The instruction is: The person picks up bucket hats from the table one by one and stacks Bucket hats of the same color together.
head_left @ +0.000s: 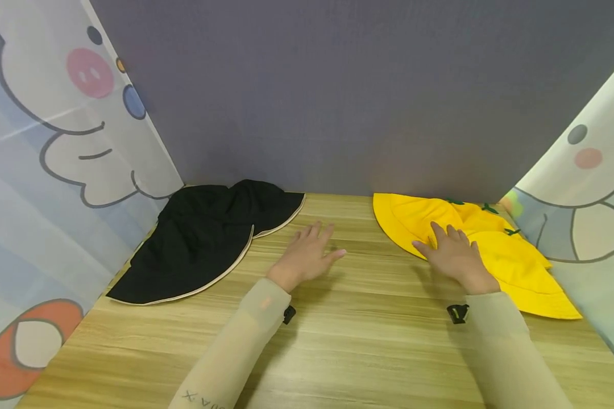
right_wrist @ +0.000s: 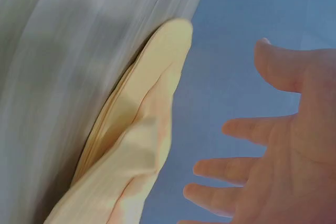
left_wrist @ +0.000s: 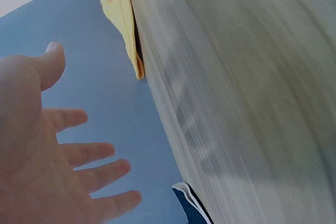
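Note:
Two black bucket hats (head_left: pixel 194 238) with pale brim edging lie flat and overlapping at the left of the table. Yellow bucket hats (head_left: pixel 511 267) with small green leaf trims overlap in the same way at the right. My left hand (head_left: pixel 307 255), fingers spread and holding nothing, hovers over the wood just right of the black hats. Spread above the near edge of the yellow hats, my right hand (head_left: pixel 452 253) is empty too. In the right wrist view its palm (right_wrist: pixel 294 171) shows beside the folded yellow brims (right_wrist: pixel 147 103), with a gap between them.
The wood-grain table (head_left: pixel 337 352) ends at a grey wall panel (head_left: pixel 337 96) behind the hats. Cartoon-printed curtains stand at the left (head_left: pixel 25 187) and the right (head_left: pixel 593 187). A black wrist strap piece (head_left: pixel 457 313) shows by the right cuff.

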Motion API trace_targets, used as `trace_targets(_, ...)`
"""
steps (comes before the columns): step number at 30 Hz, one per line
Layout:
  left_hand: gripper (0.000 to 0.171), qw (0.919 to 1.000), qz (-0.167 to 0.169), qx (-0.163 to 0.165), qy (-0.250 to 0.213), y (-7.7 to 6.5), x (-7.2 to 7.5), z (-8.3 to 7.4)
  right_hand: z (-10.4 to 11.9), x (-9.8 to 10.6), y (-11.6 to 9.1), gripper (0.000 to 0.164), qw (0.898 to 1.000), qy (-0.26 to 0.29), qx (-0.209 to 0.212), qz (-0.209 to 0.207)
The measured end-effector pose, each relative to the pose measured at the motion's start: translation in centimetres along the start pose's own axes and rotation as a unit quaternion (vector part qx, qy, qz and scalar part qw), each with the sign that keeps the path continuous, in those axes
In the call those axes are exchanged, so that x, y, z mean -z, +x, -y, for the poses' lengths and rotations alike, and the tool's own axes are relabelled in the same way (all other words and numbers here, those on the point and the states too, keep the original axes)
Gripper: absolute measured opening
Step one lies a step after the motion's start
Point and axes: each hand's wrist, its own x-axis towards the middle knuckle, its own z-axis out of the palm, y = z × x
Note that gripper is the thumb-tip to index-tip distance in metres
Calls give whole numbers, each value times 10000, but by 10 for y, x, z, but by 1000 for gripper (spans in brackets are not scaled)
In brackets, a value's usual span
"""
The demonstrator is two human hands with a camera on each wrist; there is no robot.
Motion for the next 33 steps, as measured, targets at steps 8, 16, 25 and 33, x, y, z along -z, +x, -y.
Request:
trace_targets(8, 73, 9991, 96, -398, -115, 21, -1, -25, -33, 11, -12, 91, 9996, 0, -283, -22)
trace_targets(16, 65, 9984, -73, -548, -99, 34, 7, -47, -67, 17, -20, 91, 9987, 75, -503, -61)
trace_targets(25, 59, 9973, -144, -643, 337, 47, 12, -64, -114, 27, -29, 88, 9978, -70, -602, -280)
trace_targets(33, 57, 9978, -10, -627, 230, 52, 8, -76, -138, 30, -41, 92, 9933, 113, -1148, -41)
